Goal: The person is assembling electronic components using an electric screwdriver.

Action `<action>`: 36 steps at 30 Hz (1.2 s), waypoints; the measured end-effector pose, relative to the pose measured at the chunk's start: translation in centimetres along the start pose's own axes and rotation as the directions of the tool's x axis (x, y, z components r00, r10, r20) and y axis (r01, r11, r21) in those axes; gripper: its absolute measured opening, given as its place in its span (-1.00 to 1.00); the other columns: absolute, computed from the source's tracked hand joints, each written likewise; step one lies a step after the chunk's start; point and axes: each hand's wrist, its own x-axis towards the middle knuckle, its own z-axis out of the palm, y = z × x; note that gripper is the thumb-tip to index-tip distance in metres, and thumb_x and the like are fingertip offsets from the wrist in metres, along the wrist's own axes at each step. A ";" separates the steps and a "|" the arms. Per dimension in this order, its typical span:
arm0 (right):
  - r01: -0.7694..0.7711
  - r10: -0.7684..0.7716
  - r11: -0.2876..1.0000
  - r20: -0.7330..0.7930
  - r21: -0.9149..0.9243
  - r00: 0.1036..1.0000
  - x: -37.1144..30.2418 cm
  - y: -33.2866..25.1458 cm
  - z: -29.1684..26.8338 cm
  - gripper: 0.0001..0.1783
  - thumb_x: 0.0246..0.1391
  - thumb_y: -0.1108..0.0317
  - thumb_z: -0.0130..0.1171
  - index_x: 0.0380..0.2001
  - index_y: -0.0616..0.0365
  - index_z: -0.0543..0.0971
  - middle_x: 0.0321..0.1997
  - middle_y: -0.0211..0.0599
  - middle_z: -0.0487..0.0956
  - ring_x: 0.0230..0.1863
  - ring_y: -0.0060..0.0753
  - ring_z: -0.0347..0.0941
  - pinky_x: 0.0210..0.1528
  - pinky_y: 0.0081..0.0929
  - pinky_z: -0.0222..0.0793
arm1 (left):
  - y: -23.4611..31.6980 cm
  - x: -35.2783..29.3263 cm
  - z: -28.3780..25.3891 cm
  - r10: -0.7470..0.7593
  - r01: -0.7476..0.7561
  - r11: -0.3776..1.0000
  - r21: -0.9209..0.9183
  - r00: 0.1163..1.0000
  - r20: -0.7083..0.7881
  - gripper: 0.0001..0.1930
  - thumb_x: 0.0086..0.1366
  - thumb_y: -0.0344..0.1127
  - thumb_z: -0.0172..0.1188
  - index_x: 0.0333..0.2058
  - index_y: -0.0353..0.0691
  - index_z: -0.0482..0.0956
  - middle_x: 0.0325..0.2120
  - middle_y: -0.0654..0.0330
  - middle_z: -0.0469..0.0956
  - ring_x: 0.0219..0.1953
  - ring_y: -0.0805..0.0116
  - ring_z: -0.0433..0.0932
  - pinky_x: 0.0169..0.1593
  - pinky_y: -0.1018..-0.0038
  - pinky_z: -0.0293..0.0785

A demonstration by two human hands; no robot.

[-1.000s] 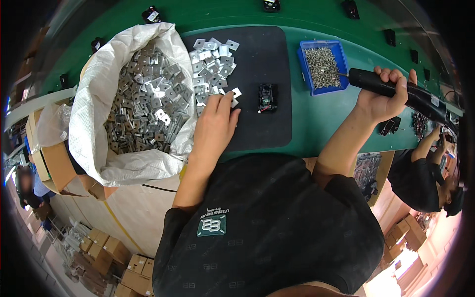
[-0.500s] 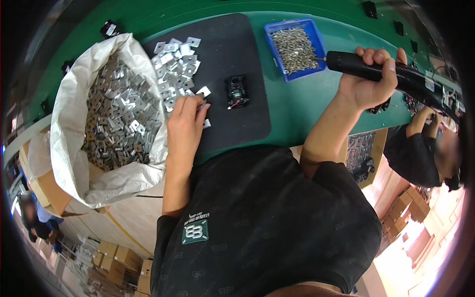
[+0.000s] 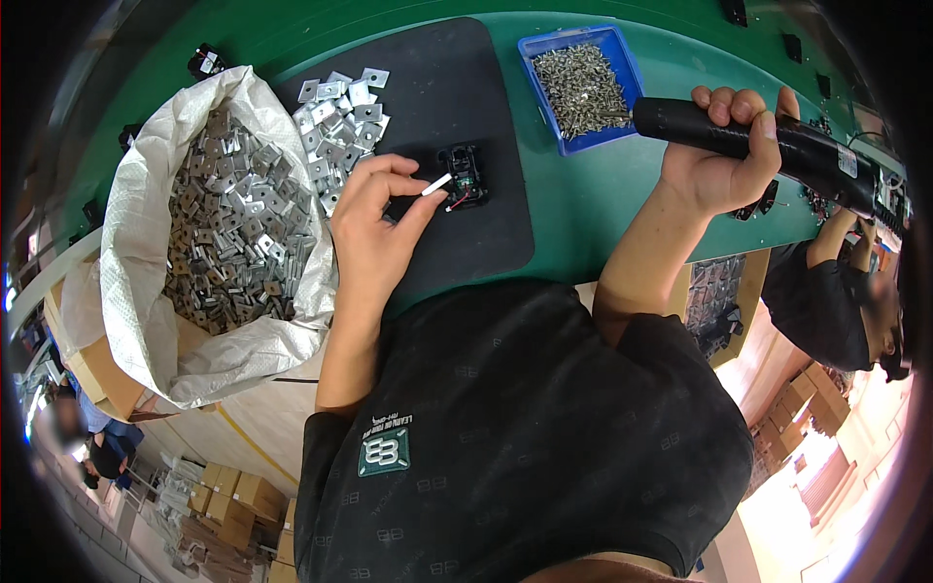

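Note:
Between thumb and fingertips, my left hand (image 3: 381, 209) pinches a small metal plate (image 3: 436, 184), seen nearly edge-on. It is right beside a black plastic part (image 3: 466, 178) with a small green board and thin red and white wires, lying on the dark mat (image 3: 476, 83). My right hand (image 3: 729, 155) is wrapped round a black electric screwdriver (image 3: 807, 154), held sideways. The driver's tip points left over the screws (image 3: 581, 92) in a blue tray (image 3: 555, 139); whether a screw sits on the tip is too small to tell.
A white woven sack (image 3: 136, 262) full of metal plates (image 3: 243, 228) stands at the left. Loose plates (image 3: 345, 115) are heaped on the mat beside it. A box of dark parts (image 3: 714, 301) lies at the right, near another person (image 3: 826, 301).
My left hand has lifted a metal plate from the loose heap and moved right to the black plastic part. The right hand with the screwdriver has hardly moved, staying at the screw tray.

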 end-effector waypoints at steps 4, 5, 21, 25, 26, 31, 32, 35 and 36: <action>-0.009 0.009 1.000 0.001 -0.001 1.000 -0.2 -0.1 -0.1 -0.47 -0.02 0.41 0.06 0.07 0.18 0.23 -0.50 -0.28 0.42 -0.53 -0.42 0.32 -0.35 -0.26 0.33 | 0.0 0.8 1.4 0.033 -0.033 0.999 -0.017 0.999 -0.011 -0.84 -0.09 -0.47 0.42 -0.49 -0.27 0.62 -0.20 0.13 0.55 -0.20 0.25 0.56 -0.18 0.44 0.45; -0.009 0.009 1.000 0.001 0.000 1.000 -0.2 -0.2 -0.1 -0.47 -0.02 0.41 0.06 0.07 0.18 0.23 -0.50 -0.27 0.42 -0.53 -0.42 0.32 -0.36 -0.25 0.33 | -0.2 1.0 1.8 0.052 -0.052 0.999 0.003 0.999 -0.003 -0.84 -0.10 -0.46 0.42 -0.49 -0.26 0.62 -0.20 0.13 0.55 -0.19 0.24 0.56 -0.16 0.42 0.45; -0.039 0.032 0.998 0.125 0.052 0.992 -1.6 -1.6 0.5 -0.45 0.04 0.31 0.00 0.15 0.08 0.24 -0.46 -0.34 0.41 -0.51 -0.45 0.29 -0.35 -0.27 0.30 | 0.7 2.6 2.7 -0.017 0.008 0.997 0.073 0.993 0.116 -0.53 -0.04 -0.47 0.34 -0.09 -0.27 0.48 -0.31 0.18 0.57 -0.32 0.27 0.50 -0.13 0.44 0.42; -0.126 0.040 0.959 0.320 0.253 0.947 -2.2 -2.1 0.8 -0.42 0.11 0.25 0.00 0.22 0.00 0.21 -0.41 -0.43 0.37 -0.48 -0.51 0.26 -0.32 -0.37 0.24 | 1.4 2.1 1.7 0.268 -0.271 0.957 0.103 0.962 0.046 -0.55 -0.06 -0.35 0.38 -0.12 -0.21 0.53 -0.33 0.17 0.58 -0.20 0.16 0.53 -0.06 0.34 0.32; -0.128 0.042 0.959 0.320 0.251 0.946 -2.4 -2.4 1.1 -0.42 0.11 0.25 0.00 0.22 0.00 0.21 -0.41 -0.43 0.37 -0.48 -0.51 0.26 -0.32 -0.37 0.24 | 1.8 2.0 1.5 0.266 -0.269 0.958 0.102 0.963 0.046 -0.55 -0.06 -0.35 0.38 -0.12 -0.21 0.53 -0.33 0.17 0.58 -0.20 0.16 0.53 -0.06 0.34 0.32; -0.267 0.070 0.893 0.474 0.362 0.878 -3.2 -3.0 2.1 -0.44 0.06 0.25 0.12 0.14 -0.03 0.27 -0.40 -0.49 0.39 -0.45 -0.57 0.31 -0.26 -0.50 0.23 | 3.7 1.7 2.4 0.330 -0.316 0.943 -0.107 0.930 0.160 -0.57 -0.01 -0.32 0.38 -0.12 -0.23 0.57 -0.29 0.22 0.63 -0.29 0.28 0.57 -0.08 0.39 0.35; -0.309 0.051 0.860 0.534 0.406 0.844 -3.2 -2.9 2.1 -0.42 0.14 0.24 0.07 0.22 -0.06 0.19 -0.36 -0.44 0.37 -0.42 -0.52 0.31 -0.25 -0.42 0.22 | 4.0 1.6 2.9 0.294 -0.257 0.942 -0.216 0.942 0.161 -0.58 0.01 -0.35 0.37 -0.10 -0.25 0.57 -0.29 0.21 0.64 -0.32 0.29 0.58 -0.11 0.40 0.39; -0.349 0.048 0.826 0.562 0.442 0.826 -3.6 -3.0 2.5 -0.43 0.14 0.26 0.07 0.21 -0.07 0.20 -0.36 -0.44 0.38 -0.41 -0.52 0.32 -0.24 -0.43 0.22 | 4.4 1.3 3.7 0.272 -0.189 0.903 -0.385 0.947 0.171 -0.63 0.05 -0.42 0.32 -0.10 -0.26 0.57 -0.30 0.17 0.64 -0.37 0.29 0.60 -0.20 0.42 0.46; -0.349 0.048 0.827 0.563 0.441 0.825 -3.6 -3.1 2.6 -0.43 0.14 0.26 0.07 0.21 -0.07 0.20 -0.36 -0.44 0.38 -0.41 -0.52 0.32 -0.24 -0.43 0.22 | 4.4 1.2 3.7 0.290 -0.189 0.883 -0.429 0.939 0.184 -0.66 0.06 -0.43 0.31 -0.13 -0.27 0.58 -0.32 0.15 0.64 -0.37 0.28 0.60 -0.22 0.42 0.47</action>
